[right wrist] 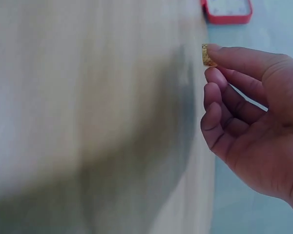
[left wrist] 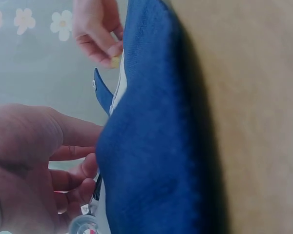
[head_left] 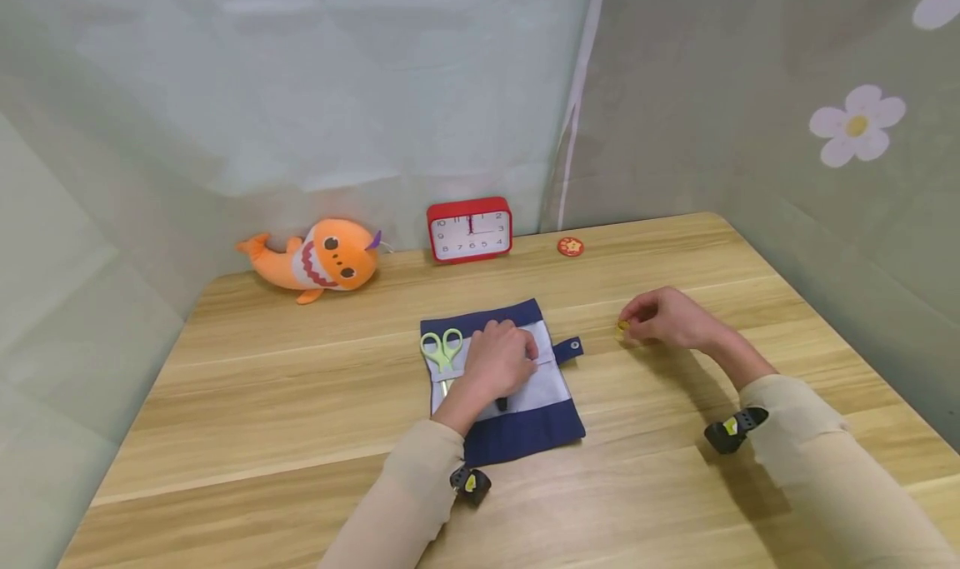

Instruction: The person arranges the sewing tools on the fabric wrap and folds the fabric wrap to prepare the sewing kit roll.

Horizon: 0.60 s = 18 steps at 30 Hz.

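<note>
A navy fabric pouch (head_left: 525, 431) lies unfolded on the table, its pale lining upward. Scissors (head_left: 442, 349) with light green handles are tucked into its left pocket. My left hand (head_left: 497, 359) rests over the middle of the pouch, fingers loosely bent and touching it. Partly hidden below that hand is a black object (head_left: 502, 403), whose kind I cannot tell. Right of the pouch, my right hand (head_left: 669, 319) pinches a small gold thimble (right wrist: 207, 55) with a dimpled surface between thumb and forefinger, just above the table.
At the back of the wooden table (head_left: 247, 402) are an orange shark plush (head_left: 337, 255), a red clock (head_left: 471, 230) and a round red badge (head_left: 571, 247). The pouch's snap strap (head_left: 567, 350) sticks out to the right. Cloth curtains (head_left: 360, 94) hang behind.
</note>
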Each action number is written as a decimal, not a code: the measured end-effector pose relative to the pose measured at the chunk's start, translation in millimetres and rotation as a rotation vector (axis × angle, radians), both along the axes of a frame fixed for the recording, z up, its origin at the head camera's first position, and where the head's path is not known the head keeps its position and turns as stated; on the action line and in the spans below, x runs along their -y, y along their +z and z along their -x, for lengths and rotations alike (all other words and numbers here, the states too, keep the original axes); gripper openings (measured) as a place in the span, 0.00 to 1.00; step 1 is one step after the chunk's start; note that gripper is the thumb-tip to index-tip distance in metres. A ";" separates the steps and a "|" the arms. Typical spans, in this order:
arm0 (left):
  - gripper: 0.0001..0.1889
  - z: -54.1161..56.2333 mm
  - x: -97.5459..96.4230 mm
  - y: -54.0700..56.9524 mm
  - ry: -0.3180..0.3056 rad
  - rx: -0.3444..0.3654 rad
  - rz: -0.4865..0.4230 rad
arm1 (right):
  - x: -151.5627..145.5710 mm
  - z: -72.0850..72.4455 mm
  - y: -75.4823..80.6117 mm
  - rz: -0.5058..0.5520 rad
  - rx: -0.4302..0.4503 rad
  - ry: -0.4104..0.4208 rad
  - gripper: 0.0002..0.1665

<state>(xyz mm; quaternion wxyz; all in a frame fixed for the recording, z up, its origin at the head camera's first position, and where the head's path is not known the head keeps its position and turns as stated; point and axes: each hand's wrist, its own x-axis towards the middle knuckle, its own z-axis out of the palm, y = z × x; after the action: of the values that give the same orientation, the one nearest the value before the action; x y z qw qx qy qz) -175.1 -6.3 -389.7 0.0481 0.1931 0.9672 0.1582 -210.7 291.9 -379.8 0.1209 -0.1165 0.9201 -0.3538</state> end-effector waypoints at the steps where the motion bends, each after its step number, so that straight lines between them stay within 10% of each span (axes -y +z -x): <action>1: 0.03 0.0 0.1 -0.2 0.000 0.001 0.001 | 3.6 0.4 2.7 0.011 -0.013 0.005 0.13; 18: 0.03 3.6 -0.3 -3.0 0.021 0.031 -0.012 | 98.2 10.7 12.3 0.055 -0.054 0.175 0.10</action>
<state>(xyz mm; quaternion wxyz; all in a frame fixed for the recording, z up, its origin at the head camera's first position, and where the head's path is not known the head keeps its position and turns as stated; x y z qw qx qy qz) -178.8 -5.9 -392.7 0.0602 0.1807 0.9674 0.1672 -221.4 193.7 -367.5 0.1234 -0.2091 0.8993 -0.3638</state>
